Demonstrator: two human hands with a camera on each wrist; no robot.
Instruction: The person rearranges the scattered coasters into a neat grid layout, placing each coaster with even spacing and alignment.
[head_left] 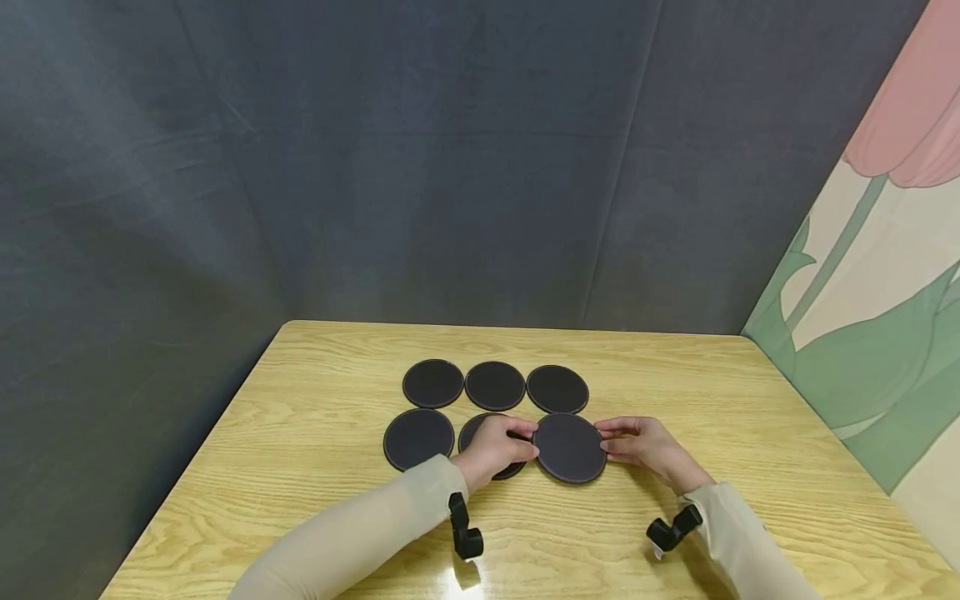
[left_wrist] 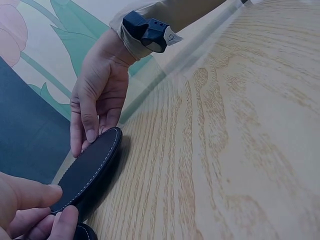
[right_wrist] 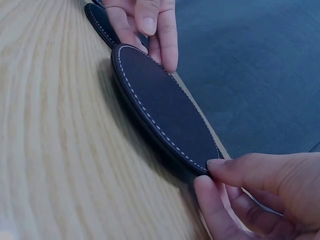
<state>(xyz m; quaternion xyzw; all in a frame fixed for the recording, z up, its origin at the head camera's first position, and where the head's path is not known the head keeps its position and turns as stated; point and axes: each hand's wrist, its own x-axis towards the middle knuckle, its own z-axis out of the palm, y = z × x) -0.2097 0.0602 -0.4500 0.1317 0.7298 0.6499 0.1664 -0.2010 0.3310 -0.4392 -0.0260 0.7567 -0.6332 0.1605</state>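
Note:
Both hands hold one round black coaster (head_left: 570, 448) with pale stitching round its rim, at the right end of the near row. My left hand (head_left: 493, 448) pinches its left edge, the thumb on top in the left wrist view, and partly covers the middle coaster (head_left: 472, 429) of that row. From the other side, my right hand (head_left: 647, 450) pinches the right edge between thumb and fingers. In the right wrist view the held coaster (right_wrist: 162, 107) sits close over the wood, with a dark shadow along its near side.
Behind, a far row has a left coaster (head_left: 433, 383), a middle one (head_left: 495, 386) and a right one (head_left: 557, 389). Another coaster (head_left: 418, 439) lies at the near row's left end. The wooden table (head_left: 300, 467) meets a dark curtain (head_left: 450, 167) at the back.

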